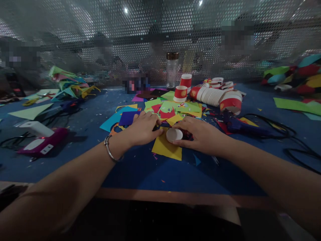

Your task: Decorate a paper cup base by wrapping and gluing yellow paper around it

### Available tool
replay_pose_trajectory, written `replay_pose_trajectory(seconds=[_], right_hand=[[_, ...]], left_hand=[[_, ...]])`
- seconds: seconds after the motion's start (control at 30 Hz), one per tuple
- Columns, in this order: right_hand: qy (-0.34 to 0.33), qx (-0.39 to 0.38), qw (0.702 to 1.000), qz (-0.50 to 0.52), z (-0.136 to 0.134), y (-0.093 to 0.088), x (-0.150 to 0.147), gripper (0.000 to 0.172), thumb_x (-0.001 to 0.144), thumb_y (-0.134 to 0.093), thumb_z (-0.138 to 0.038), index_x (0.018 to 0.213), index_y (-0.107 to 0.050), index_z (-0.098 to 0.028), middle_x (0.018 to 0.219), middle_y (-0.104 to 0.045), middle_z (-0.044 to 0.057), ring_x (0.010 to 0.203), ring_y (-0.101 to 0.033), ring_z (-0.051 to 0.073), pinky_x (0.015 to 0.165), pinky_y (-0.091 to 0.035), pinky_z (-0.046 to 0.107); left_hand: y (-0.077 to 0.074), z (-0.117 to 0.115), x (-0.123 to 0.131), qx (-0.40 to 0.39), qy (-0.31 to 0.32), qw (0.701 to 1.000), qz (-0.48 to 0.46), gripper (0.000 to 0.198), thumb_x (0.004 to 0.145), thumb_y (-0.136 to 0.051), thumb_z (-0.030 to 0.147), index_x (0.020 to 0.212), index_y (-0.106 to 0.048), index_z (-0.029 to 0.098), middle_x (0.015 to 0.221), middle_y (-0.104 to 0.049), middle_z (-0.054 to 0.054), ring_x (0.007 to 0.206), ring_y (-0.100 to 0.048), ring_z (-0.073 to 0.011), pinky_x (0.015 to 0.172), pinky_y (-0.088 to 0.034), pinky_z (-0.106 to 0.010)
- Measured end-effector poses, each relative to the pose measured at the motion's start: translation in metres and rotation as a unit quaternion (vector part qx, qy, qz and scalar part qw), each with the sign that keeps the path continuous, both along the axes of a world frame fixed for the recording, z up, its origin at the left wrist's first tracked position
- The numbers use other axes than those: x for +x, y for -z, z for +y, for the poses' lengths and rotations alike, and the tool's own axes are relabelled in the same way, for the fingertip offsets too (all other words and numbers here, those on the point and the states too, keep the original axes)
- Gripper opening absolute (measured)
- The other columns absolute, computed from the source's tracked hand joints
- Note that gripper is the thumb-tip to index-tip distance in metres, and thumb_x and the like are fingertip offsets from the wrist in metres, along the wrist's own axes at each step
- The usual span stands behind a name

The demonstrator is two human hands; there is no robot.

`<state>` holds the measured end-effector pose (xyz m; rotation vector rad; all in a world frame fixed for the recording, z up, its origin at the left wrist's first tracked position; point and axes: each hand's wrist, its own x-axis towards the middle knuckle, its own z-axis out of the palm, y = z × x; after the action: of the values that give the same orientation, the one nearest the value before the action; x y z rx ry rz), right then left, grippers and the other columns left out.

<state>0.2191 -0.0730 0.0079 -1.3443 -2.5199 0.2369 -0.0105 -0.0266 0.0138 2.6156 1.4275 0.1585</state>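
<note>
Between my hands a yellow paper sheet lies on the blue tabletop. Over it is a small round white piece, like a paper cup's end, which my right hand grips from the right with thumb and fingers. My left hand, with a silver bangle at the wrist, rests palm down with bent, slightly parted fingers, its thumb at the yellow sheet's left edge. Blue paper and scraps of green, red and yellow paper lie just beyond both hands.
Red-and-white paper cups and a toppled cup stack stand behind, near a clear bottle. A dark blue glue gun with a black cable lies right; a purple-and-white device sits left. Perforated metal mesh rises behind.
</note>
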Motion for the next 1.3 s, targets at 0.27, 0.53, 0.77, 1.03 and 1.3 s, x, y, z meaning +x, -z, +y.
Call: replay_pose_trajectory(seconds=[0.27,0.53,0.77,1.03,1.3], right_hand=[[-0.005,-0.002,1.0,-0.006,0.001,0.0,0.001,0.036,0.093,-0.066,-0.046,0.118,-0.072,-0.02,0.106,-0.07,0.012,0.101,-0.064,0.028,0.086,-0.051,0.041],[0.012,-0.026,0.999,-0.018,0.001,-0.002,0.0,0.036,0.092,-0.068,-0.042,0.119,-0.07,-0.018,0.11,-0.068,0.013,0.101,-0.063,0.028,0.085,-0.05,0.039],[0.011,-0.021,0.999,-0.024,0.001,-0.002,0.001,0.036,0.091,-0.069,-0.04,0.12,-0.07,-0.018,0.106,-0.067,0.011,0.097,-0.063,0.026,0.081,-0.049,0.035],[0.002,-0.022,1.0,-0.014,0.003,0.001,0.002,0.037,0.093,-0.068,-0.044,0.12,-0.07,-0.019,0.111,-0.068,0.012,0.103,-0.062,0.029,0.083,-0.048,0.038],[0.006,-0.004,1.0,-0.009,0.001,0.0,0.0,0.037,0.09,-0.071,-0.04,0.119,-0.072,-0.018,0.101,-0.067,0.012,0.095,-0.062,0.028,0.082,-0.048,0.038]], left_hand=[[-0.003,0.003,0.005,-0.01,0.029,1.0,0.003,0.022,0.097,-0.05,0.036,0.088,-0.062,0.02,0.1,-0.065,-0.011,0.107,-0.057,-0.0327,0.095,-0.041,-0.051],[-0.006,0.0,0.009,-0.097,0.034,0.987,-0.122,0.02,0.097,-0.049,0.038,0.085,-0.053,0.022,0.086,-0.063,-0.005,0.083,-0.059,-0.0218,0.077,-0.043,-0.035],[-0.005,-0.002,0.012,-0.195,0.011,0.962,-0.189,0.039,0.082,-0.068,0.042,0.11,-0.054,0.019,0.088,-0.066,-0.004,0.084,-0.063,-0.0234,0.07,-0.044,-0.034],[-0.017,-0.002,0.015,-0.102,-0.03,0.994,-0.029,0.031,0.088,-0.055,0.049,0.091,-0.061,0.019,0.082,-0.068,-0.004,0.074,-0.061,-0.0211,0.064,-0.036,-0.031],[-0.013,0.0,0.023,-0.101,0.02,0.995,-0.009,0.024,0.086,-0.056,0.035,0.067,-0.05,0.021,0.067,-0.056,0.0,0.063,-0.048,-0.0162,0.059,-0.027,-0.031]])
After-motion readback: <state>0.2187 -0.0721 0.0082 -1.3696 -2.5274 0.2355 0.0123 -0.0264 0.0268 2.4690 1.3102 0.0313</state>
